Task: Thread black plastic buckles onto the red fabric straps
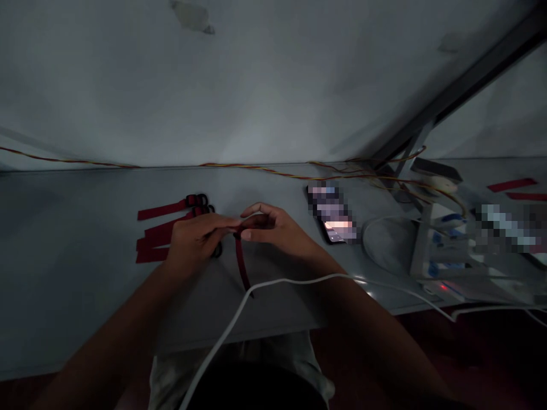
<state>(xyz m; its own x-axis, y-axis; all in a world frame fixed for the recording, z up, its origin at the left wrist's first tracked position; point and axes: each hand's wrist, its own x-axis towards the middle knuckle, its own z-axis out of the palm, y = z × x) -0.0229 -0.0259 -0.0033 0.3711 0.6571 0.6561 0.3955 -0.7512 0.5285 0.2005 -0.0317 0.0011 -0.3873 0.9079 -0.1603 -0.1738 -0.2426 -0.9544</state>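
Both my hands meet over the grey table around one red strap (242, 262), whose free end hangs down toward the table's front edge. My left hand (199, 236) pinches the strap near its upper end. On the strap's other side, my right hand (271, 228) has its thumb and fingers curled close to it, gripping it near a small dark part mostly hidden by the fingers. Several red straps (160, 212) with black buckles (197, 200) lie at the left, partly covered by my left hand.
A lit phone (331, 213) lies right of my hands. A white cable (282, 280) crosses in front of me. Twisted wires (239, 166) run along the wall. Farther right stand a metal frame (410, 151), a socket box (440, 239) and more red straps (513, 184).
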